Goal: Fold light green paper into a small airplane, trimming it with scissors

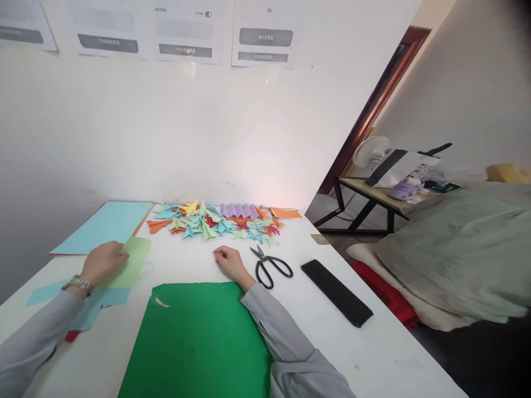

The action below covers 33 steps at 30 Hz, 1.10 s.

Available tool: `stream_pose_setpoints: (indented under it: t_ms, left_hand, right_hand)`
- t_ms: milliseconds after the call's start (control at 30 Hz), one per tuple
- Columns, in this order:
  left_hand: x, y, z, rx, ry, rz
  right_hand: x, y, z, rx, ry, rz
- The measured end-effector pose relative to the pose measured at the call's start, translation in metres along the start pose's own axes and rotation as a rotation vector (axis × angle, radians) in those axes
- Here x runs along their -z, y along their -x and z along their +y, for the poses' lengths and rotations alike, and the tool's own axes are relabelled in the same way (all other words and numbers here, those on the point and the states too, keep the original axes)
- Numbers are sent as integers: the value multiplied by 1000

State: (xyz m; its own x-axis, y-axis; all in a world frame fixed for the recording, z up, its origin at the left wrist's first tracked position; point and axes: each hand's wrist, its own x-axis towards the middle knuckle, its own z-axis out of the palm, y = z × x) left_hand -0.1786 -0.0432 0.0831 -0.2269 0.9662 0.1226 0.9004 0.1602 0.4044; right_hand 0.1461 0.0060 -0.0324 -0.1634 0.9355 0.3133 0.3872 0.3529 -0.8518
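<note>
On the left of the table, my left hand [104, 262] is closed on a light green sheet of paper [136, 264], gripping it near its left edge. Beneath it lie several blue paper pieces [116, 297] and a bit of red. My right hand [229, 262] rests just past the top edge of a green mat [199, 337]. Its fingers are loosely curled in, with nothing visible in them. Right of that hand, black-handled scissors [265, 264] lie with blades slightly apart, not touched.
Folded paper shapes [205, 228] in several colours lie along the wall, with a pleated purple strip [239, 210] and orange sheets [286, 213]. A light blue stack [103, 224] lies back left. A long black object [336, 292] is at right. Beyond stands a side table [373, 192].
</note>
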Motion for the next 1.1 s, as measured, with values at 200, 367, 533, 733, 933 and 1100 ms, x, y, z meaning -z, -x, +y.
stream_pose_setpoints:
  t_ms: [200, 367, 533, 733, 933, 1100]
  left_hand:
    - [7, 20, 41, 81, 572, -31]
    - [-33, 23, 80, 76, 1224, -192]
    - [-92, 27, 104, 227, 1478, -230]
    - [-123, 36, 111, 144, 1517, -239]
    - [-114, 15, 91, 253, 1507, -331]
    - [-115, 6, 76, 161, 1425, -336]
  right_hand:
    - [-3, 9, -11, 119, 19, 0]
    - [-5, 18, -24, 385, 113, 135]
    - [2, 20, -31, 677, 430, 144]
    - [-3, 22, -37, 837, 629, -41]
    - [7, 15, -25, 768, 376, 84]
    - [18, 14, -16, 642, 317, 282]
